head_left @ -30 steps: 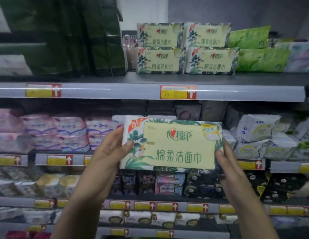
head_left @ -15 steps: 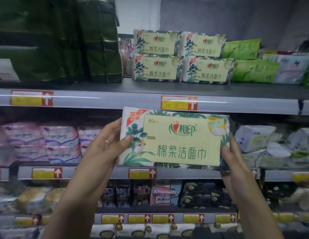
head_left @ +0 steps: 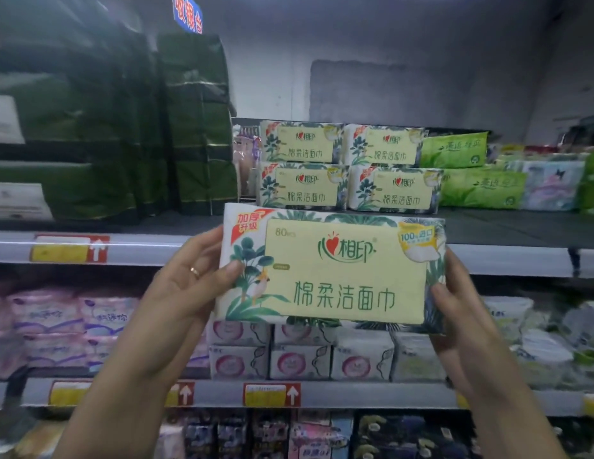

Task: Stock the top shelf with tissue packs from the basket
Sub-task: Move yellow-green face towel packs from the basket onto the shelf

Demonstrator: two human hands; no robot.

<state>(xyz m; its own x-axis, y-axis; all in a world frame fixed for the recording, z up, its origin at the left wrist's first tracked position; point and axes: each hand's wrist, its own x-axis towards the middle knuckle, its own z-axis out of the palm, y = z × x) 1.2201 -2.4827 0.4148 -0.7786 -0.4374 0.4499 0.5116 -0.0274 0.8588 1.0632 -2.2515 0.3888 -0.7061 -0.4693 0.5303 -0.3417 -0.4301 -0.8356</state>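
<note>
- A thin gold-coloured ring (head_left: 195,271) circles one finger of the left hand (head_left: 176,303).
- The right hand (head_left: 468,329) shows bare fingers.
- Both forearms (head_left: 123,392) are bare, unsleeved.

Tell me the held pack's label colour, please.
Pale yellow label with green lettering; head view.

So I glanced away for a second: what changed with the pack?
The left hand and right hand have raised the tissue pack from in front of the second shelf to the front edge of the top shelf. Both hands grip its ends as before; the four stocked packs stay stacked.
</note>
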